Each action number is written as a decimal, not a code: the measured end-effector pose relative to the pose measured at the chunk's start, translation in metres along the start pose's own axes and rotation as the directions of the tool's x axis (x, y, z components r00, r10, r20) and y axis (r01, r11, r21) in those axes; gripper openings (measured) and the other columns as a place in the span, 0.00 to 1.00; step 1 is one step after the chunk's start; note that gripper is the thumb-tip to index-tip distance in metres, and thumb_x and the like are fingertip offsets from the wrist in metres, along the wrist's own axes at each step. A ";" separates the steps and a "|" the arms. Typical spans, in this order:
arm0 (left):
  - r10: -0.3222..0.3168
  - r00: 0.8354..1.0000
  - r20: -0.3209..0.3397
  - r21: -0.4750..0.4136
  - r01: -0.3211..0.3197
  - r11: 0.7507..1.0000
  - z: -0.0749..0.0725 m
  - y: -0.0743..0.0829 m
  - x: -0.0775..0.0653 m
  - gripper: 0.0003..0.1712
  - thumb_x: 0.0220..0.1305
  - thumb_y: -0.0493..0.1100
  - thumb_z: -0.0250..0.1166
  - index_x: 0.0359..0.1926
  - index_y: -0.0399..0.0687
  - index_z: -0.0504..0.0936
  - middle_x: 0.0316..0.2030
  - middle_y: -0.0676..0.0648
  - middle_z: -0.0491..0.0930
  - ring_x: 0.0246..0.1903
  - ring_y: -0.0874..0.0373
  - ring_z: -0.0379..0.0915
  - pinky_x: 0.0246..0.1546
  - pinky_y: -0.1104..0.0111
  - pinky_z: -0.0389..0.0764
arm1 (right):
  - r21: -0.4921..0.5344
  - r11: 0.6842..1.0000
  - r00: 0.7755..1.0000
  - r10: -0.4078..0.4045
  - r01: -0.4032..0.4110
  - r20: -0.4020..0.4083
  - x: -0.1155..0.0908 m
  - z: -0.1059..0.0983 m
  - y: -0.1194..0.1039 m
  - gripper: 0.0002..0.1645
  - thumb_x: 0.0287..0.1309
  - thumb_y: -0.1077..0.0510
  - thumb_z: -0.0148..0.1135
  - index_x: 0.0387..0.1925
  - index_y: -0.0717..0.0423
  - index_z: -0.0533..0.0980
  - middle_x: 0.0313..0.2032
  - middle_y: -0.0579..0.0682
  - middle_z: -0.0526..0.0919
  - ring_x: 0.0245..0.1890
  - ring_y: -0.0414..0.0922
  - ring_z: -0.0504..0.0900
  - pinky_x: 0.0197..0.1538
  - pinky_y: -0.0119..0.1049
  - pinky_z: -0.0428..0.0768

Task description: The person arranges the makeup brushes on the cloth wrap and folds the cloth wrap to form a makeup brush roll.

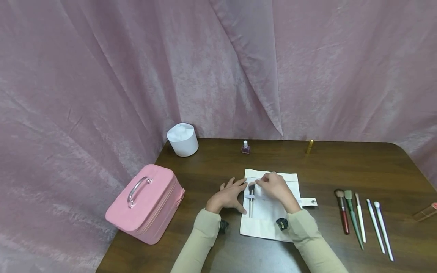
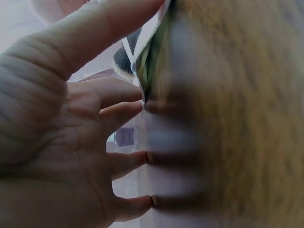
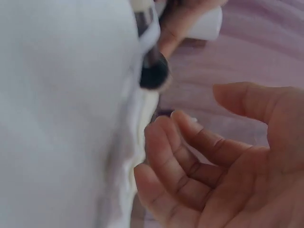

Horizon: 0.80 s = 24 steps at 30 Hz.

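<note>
A white fabric brush roll (image 1: 266,228) lies unfolded on the table, its snap tab pointing right. One makeup brush (image 1: 251,203) with dark bristles is tucked under the roll's strap, near the left side. My left hand (image 1: 228,198) is spread at the roll's left edge. In the left wrist view, its fingertips (image 2: 142,202) touch the tabletop and the thumb lies over the fabric edge. Above the roll, just right of the bristles (image 3: 154,76), my right hand (image 1: 275,186) has loosely bent fingers with nothing between them; its thumb stands apart.
Several makeup brushes (image 1: 360,220) lie in a row at right, near a brownish tube (image 1: 425,213). A pink case (image 1: 143,204) stands at left. Along the back are a white tissue roll (image 1: 184,144), a nail polish bottle (image 1: 245,148) and a gold tube (image 1: 310,146).
</note>
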<state>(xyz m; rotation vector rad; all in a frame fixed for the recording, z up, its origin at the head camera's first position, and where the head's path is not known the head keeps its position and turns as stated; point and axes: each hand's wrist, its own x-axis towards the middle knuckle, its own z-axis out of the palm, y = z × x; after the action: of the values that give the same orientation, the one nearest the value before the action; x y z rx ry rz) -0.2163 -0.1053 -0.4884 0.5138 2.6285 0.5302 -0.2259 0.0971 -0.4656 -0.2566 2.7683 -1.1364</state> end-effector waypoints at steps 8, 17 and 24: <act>0.009 1.000 0.001 -0.003 -0.009 1.000 0.000 -0.001 0.000 0.61 0.48 0.52 0.83 0.79 0.55 0.60 0.79 0.53 0.50 0.78 0.41 0.36 0.70 0.37 0.44 | 0.002 1.000 0.998 0.003 -0.003 -0.065 -0.007 -0.030 0.005 0.19 0.65 0.52 0.62 0.38 0.67 0.84 0.36 0.59 0.86 0.40 0.56 0.82 0.45 0.52 0.77; 0.025 1.000 0.001 -0.031 -0.025 0.999 -0.001 -0.004 -0.001 0.60 0.49 0.50 0.83 0.79 0.49 0.59 0.79 0.53 0.49 0.78 0.43 0.33 0.71 0.38 0.42 | 0.024 0.999 0.996 0.039 -0.037 -0.079 -0.009 -0.045 0.010 0.20 0.67 0.52 0.60 0.42 0.68 0.82 0.42 0.62 0.85 0.46 0.60 0.81 0.49 0.54 0.76; 0.018 1.000 0.000 -0.028 -0.018 0.999 0.003 -0.004 0.000 0.61 0.48 0.50 0.83 0.79 0.49 0.59 0.79 0.53 0.49 0.78 0.44 0.34 0.71 0.39 0.42 | 0.057 0.997 0.993 0.052 -0.046 -0.109 -0.016 -0.057 0.017 0.20 0.68 0.52 0.60 0.45 0.68 0.82 0.44 0.63 0.85 0.47 0.60 0.81 0.48 0.53 0.78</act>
<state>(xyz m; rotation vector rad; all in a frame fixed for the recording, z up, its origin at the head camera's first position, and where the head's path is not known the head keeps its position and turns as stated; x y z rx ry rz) -0.2157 -0.1084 -0.4928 0.5297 2.6144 0.5714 -0.2233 0.1512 -0.4360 -0.1225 2.8162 -1.2483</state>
